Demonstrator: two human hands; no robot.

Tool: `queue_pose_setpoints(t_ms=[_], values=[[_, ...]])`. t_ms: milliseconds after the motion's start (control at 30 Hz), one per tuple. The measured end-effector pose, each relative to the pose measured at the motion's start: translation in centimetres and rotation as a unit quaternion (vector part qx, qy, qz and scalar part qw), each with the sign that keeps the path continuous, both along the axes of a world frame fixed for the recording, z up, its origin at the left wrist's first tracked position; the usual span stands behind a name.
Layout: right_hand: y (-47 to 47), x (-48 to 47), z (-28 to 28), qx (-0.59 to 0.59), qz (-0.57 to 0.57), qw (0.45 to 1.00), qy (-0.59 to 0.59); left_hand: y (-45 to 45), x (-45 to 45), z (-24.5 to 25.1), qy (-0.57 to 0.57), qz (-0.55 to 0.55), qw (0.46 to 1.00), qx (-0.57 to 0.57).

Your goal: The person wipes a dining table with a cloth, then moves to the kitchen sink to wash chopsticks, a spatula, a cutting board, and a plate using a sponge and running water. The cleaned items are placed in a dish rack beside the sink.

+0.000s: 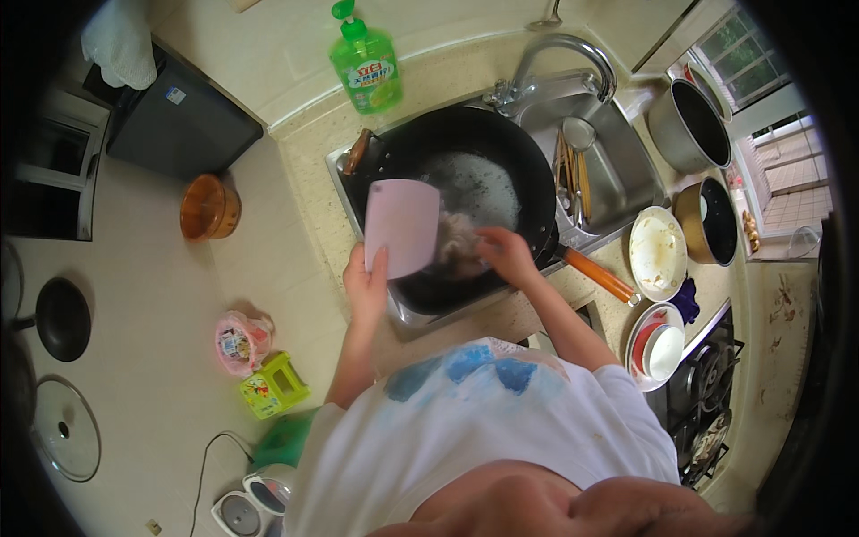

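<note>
My left hand [368, 285] grips a pale pink, flat board [402, 225], which looks like plastic, by its lower left edge, with the thumb lying on its face. The board is tilted over a large black wok [517, 151]. At the board's right side, my right hand [509, 255] has its fingers on a bunched, greyish-beige dishcloth [460, 241], slightly blurred. Foamy water [476, 184] lies in the bottom of the wok. The wok rests over the left sink basin, its wooden handle [597, 274] pointing to the lower right.
Chopsticks and a ladle [578, 134] lie in the right steel basin [621, 168] under the faucet [570, 43]. Green dish soap [366, 67] stands behind the wok. Pots [688, 127], a soiled plate [658, 252], stacked bowls [663, 352] and a gas stove [704, 382] are at right.
</note>
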State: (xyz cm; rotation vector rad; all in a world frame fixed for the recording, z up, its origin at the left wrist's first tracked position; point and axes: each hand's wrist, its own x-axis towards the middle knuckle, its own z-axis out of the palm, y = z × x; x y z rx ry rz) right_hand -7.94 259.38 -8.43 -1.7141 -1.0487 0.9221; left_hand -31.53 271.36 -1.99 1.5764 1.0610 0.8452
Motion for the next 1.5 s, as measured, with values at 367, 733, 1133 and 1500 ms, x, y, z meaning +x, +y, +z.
queue_pose_setpoints(t_ms=[367,733,1133,1500], values=[[5.1,0.0,-4.4,-0.024,-0.043,0.987,-0.151,0.5,0.4,0.0,-0.245,0.0,0.951,-0.188],[4.5,-8.2,7.5,0.243,0.008,0.966,-0.085,-2.5,4.7,0.9,-0.28,-0.004,0.905,-0.321],[6.7,-4.3,4.5,0.053,-0.105,0.982,-0.149,-2.5,3.1,0.7,-0.303,-0.031,0.889,-0.341],[4.7,-6.1,6.6,0.225,-0.058,0.965,-0.118,-0.8,2.4,0.1,-0.202,-0.134,0.864,-0.441]])
